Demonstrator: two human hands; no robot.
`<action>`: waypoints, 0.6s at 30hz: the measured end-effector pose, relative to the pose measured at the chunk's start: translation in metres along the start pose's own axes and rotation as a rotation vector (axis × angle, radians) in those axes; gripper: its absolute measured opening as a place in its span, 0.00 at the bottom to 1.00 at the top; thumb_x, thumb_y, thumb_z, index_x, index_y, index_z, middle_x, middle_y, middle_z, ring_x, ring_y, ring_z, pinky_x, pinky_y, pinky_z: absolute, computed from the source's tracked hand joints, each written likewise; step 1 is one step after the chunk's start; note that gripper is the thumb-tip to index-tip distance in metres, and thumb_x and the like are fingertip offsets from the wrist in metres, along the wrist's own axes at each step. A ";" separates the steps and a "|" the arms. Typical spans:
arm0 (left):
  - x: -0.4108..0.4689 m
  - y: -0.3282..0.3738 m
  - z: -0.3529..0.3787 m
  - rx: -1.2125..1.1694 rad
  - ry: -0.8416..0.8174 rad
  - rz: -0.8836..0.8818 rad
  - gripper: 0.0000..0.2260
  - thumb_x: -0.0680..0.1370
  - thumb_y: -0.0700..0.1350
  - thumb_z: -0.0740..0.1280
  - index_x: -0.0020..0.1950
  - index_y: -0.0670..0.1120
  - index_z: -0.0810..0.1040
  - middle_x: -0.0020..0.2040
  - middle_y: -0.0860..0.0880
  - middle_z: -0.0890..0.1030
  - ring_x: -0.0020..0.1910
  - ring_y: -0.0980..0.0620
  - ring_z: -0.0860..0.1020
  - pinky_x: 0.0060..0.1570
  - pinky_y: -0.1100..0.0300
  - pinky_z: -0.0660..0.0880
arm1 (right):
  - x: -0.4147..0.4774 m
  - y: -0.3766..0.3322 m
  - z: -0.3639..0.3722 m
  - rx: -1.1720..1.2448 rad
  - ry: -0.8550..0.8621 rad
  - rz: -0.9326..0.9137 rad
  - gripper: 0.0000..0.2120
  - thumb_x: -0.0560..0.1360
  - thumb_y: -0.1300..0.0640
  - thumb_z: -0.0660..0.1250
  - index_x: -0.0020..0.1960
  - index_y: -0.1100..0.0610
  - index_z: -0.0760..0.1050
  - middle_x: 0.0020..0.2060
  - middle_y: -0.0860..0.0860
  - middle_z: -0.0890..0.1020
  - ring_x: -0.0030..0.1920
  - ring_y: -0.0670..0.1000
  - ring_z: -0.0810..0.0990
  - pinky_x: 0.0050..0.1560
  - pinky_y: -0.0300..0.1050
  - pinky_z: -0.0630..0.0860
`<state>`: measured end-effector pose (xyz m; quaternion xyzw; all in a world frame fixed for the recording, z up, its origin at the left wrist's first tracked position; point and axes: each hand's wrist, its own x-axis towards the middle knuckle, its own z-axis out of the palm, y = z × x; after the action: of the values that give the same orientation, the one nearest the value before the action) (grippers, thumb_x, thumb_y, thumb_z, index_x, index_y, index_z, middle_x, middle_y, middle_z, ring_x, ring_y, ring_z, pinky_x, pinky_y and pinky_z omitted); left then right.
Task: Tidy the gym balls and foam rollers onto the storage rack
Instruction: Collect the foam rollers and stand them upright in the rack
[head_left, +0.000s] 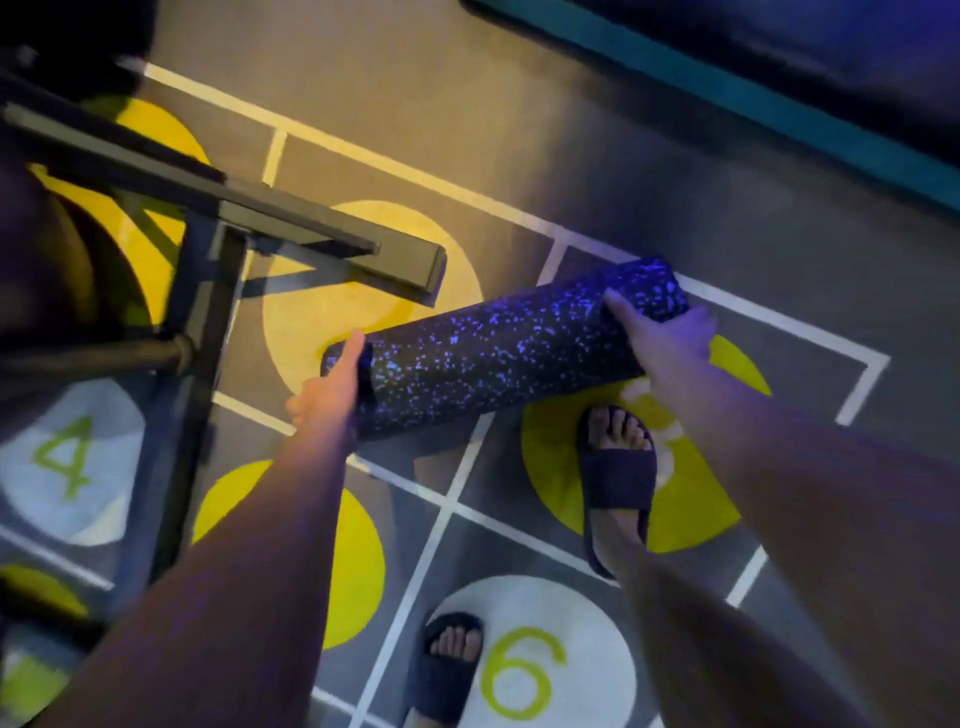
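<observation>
A black foam roller (498, 348) with blue speckles hangs crosswise above the floor, held at both ends. My left hand (330, 387) grips its near left end, thumb laid along the top. My right hand (662, 338) wraps around its right end, thumb on top. The dark metal storage rack (218, 270) stands to the left; one of its bars ends just above the roller's left half. A large dark ball (41, 260) sits in the rack at the far left, mostly hidden by the frame.
The floor (675, 171) is grey with white grid lines and yellow and white numbered circles. My feet in dark slides (618, 483) stand below the roller. A teal strip (779, 98) and a dark surface run along the upper right.
</observation>
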<state>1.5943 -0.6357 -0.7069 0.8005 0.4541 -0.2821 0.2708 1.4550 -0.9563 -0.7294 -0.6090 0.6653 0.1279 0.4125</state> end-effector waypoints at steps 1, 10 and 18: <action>-0.021 -0.006 -0.007 -0.043 -0.036 -0.015 0.64 0.48 0.82 0.70 0.72 0.41 0.73 0.68 0.44 0.74 0.64 0.39 0.77 0.62 0.41 0.78 | -0.004 0.002 -0.022 0.005 0.027 0.011 0.54 0.58 0.27 0.76 0.70 0.62 0.68 0.68 0.60 0.73 0.69 0.62 0.73 0.71 0.57 0.70; -0.266 0.014 -0.084 -0.088 -0.219 0.141 0.48 0.58 0.72 0.77 0.65 0.40 0.74 0.58 0.41 0.81 0.53 0.40 0.81 0.53 0.42 0.81 | -0.123 0.047 -0.258 0.226 0.276 0.131 0.51 0.53 0.18 0.69 0.60 0.56 0.77 0.53 0.55 0.82 0.57 0.57 0.81 0.61 0.57 0.79; -0.499 0.101 -0.135 0.015 -0.505 0.538 0.23 0.69 0.62 0.78 0.51 0.45 0.79 0.46 0.48 0.82 0.45 0.48 0.81 0.52 0.49 0.80 | -0.283 0.071 -0.444 0.800 0.518 0.219 0.37 0.61 0.34 0.78 0.60 0.57 0.77 0.53 0.53 0.84 0.52 0.53 0.84 0.58 0.55 0.81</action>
<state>1.4972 -0.8742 -0.2472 0.7984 0.1441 -0.3927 0.4331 1.1920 -1.0397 -0.2754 -0.3409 0.8032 -0.2507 0.4192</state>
